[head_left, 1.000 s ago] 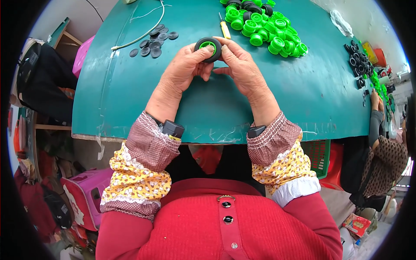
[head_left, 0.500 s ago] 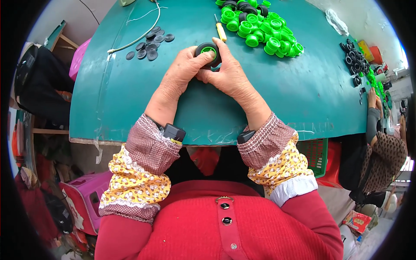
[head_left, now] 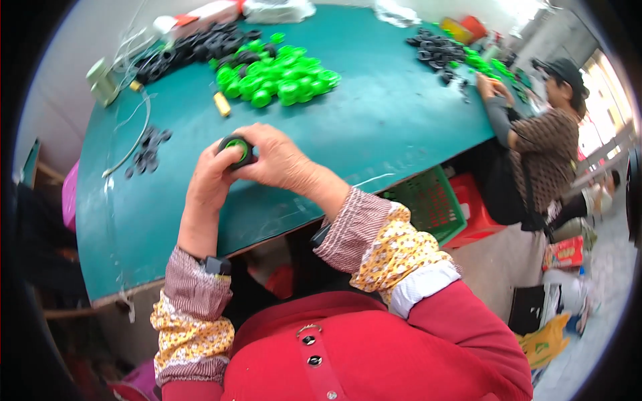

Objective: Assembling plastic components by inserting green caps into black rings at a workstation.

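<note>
Both hands meet over the green table [head_left: 374, 134], closed around one small part — a black ring with a green cap [head_left: 235, 148] set in its middle. The left hand [head_left: 208, 180] grips the ring from below and from the side, fingers curled up against it; the right hand [head_left: 281, 159] pinches it from the other side, thumb and fingertips pressed to its rim. The ring sits just above the tabletop, near the table's left half.

At about 12 o'clock from the hands lies a heap of green caps [head_left: 277, 75], well apart from them. A heap of black rings [head_left: 194, 50] lies at 11 o'clock, just beside the green heap. A small yellow stick [head_left: 221, 103] lies between the hands and the green heap. At 9 o'clock, a few loose black discs [head_left: 146, 154] are scattered near a white cord [head_left: 134, 140].

At 2 o'clock another person [head_left: 542, 134] sits at the far edge of the table, a hand near a second pile of black rings [head_left: 435, 48].
</note>
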`<control>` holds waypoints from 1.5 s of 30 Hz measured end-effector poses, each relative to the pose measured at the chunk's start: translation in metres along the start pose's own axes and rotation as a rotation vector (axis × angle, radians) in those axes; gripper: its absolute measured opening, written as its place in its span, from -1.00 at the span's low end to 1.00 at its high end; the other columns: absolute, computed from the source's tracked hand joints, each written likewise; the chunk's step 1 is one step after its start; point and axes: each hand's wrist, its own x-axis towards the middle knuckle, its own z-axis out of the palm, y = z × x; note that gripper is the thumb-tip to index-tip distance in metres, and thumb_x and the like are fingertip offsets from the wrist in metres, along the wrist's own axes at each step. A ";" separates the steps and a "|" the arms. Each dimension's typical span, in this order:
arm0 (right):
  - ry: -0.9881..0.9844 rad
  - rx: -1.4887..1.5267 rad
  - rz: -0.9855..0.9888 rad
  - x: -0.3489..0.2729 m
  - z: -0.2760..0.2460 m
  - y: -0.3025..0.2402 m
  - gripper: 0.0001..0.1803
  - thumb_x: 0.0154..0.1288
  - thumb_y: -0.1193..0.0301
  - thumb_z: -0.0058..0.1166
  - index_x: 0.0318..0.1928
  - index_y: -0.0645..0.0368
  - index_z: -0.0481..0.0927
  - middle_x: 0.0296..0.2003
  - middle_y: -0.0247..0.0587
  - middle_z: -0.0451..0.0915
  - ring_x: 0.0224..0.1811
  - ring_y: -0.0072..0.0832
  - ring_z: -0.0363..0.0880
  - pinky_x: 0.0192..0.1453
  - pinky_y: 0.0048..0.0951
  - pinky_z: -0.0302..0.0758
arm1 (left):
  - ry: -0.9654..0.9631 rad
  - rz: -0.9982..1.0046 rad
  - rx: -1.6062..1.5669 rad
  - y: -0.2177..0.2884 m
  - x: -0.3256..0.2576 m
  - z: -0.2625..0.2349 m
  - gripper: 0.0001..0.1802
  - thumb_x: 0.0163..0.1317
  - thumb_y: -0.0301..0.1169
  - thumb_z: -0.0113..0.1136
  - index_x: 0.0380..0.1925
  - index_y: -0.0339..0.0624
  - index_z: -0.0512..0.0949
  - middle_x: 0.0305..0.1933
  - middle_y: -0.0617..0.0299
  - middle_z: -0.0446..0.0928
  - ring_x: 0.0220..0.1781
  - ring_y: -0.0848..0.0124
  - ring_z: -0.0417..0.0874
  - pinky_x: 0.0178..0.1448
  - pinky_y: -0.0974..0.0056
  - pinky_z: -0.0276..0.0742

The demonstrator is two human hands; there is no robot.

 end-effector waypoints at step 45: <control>-0.023 0.271 0.163 0.058 0.022 0.022 -0.38 -0.20 0.39 0.26 -0.01 0.13 0.39 -0.26 -0.09 0.53 -0.21 -0.27 0.53 -0.12 -0.39 0.46 | 0.120 -0.013 -0.240 0.016 0.038 -0.027 -0.70 0.08 -0.37 0.09 -0.22 -0.33 0.43 -0.34 0.16 0.52 -0.39 0.45 0.58 -0.30 0.40 0.56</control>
